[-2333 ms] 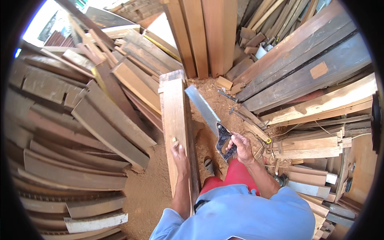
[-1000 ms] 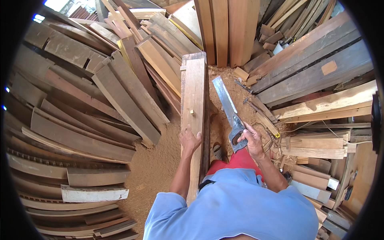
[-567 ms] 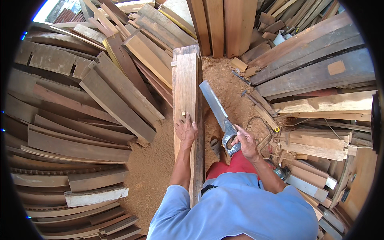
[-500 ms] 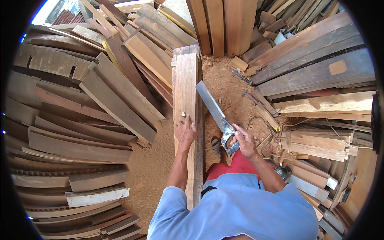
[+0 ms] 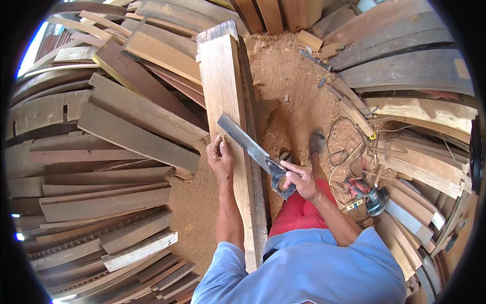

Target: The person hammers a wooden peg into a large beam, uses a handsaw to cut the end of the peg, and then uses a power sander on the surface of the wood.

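My right hand [image 5: 302,182] is wrapped round the dark handle of a handsaw [image 5: 244,137]. Its blade slants up and left across a long pale wooden board [image 5: 218,76], the tip over the board's middle. On the board's left edge, just below the saw tip, my left hand [image 5: 220,159] is closed, with thumb and finger pinching a small wooden block [image 5: 225,138]. Part of that block is hidden by the fingers. Beneath the board runs a darker, thicker beam [image 5: 249,96]. Whether the blade touches the board, I cannot tell.
Stacked planks [image 5: 136,121] crowd the left side, and more boards [image 5: 400,66] line the right. Sawdust [image 5: 278,66] covers the ground. A hammer [image 5: 331,91] lies to the right, with a power tool [image 5: 375,200] and a looped cord [image 5: 331,137] nearer my legs.
My left hand has gone from resting flat near the small block to pinching it at the board's left edge. The saw has swung left over the board. The view has shifted.
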